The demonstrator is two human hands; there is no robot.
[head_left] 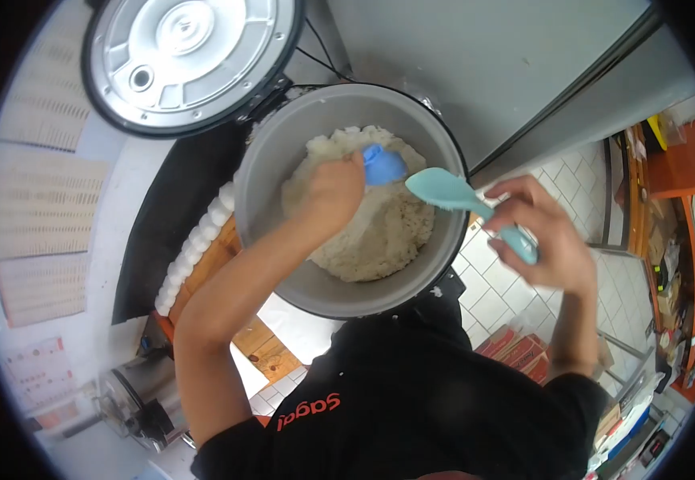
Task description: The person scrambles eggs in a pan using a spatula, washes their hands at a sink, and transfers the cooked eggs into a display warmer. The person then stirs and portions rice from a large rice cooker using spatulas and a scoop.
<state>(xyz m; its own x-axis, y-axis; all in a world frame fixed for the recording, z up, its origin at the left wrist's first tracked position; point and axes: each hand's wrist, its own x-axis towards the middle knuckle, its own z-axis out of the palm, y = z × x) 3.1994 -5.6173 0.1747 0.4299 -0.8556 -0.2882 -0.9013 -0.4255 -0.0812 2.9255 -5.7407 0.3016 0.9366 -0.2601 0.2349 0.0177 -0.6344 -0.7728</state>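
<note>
Below me stands a large round pot (263, 240) with a grey inner wall, partly filled with white cooked rice (363, 248). My left hand (335, 192) reaches into it, fingers closed around a small blue scoop (385, 166) that is at the rice; its handle is mostly hidden by the hand. My right hand (543, 232) is at the pot's right side, gripping the handle of a teal spatula (443, 190). The spatula's blade extends over the pot's right rim, with white bits along its edge.
The pot's metal lid (195, 56) stands raised at the upper left. A row of white rounded items (195, 250) lies left of the pot beside a wooden board (267, 352). A grey metal panel (475, 72) rises behind. Red cartons (515, 352) sit at the lower right.
</note>
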